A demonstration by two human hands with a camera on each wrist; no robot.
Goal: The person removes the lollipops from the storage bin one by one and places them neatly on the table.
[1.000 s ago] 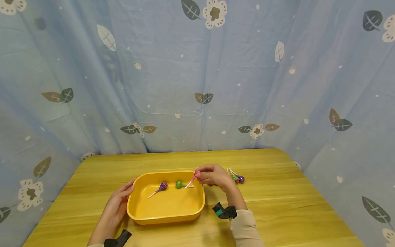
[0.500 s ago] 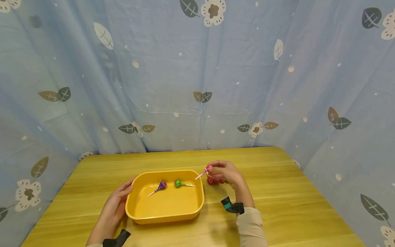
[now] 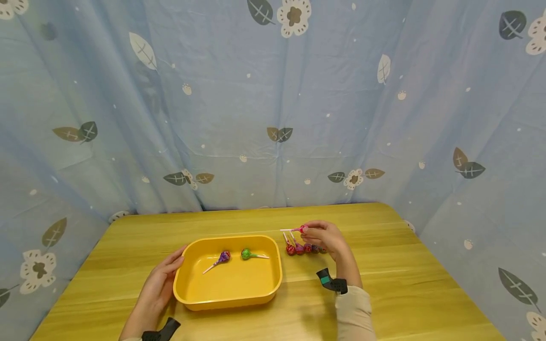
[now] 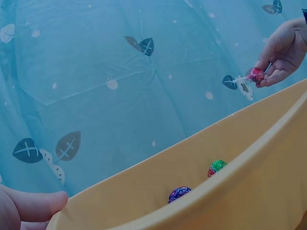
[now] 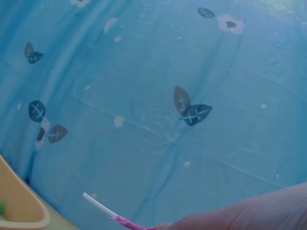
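My right hand (image 3: 326, 237) pinches a pink-wrapped lollipop (image 3: 303, 229) by its candy head, the white stick pointing left. It is raised above a row of several lollipops (image 3: 290, 250) on the table, partly hidden by the hand. In the right wrist view the stick (image 5: 98, 203) shows beside the thumb. A yellow tray (image 3: 228, 300) stands left of that row. Inside lie a purple lollipop (image 3: 224, 256) and a green lollipop (image 3: 246, 254). My left hand (image 3: 159, 279) rests along the tray's left side, fingertips at the rim.
The wooden table (image 3: 409, 284) reaches back to a pale blue curtain (image 3: 239, 104) with leaf and flower prints. The curtain also hangs along both sides. Each wrist wears a black strap (image 3: 332, 282).
My right hand has moved right with the pink lollipop, from over the tray's right rim to above the row, uncovering lollipops at its left end. My left hand stays at the tray.
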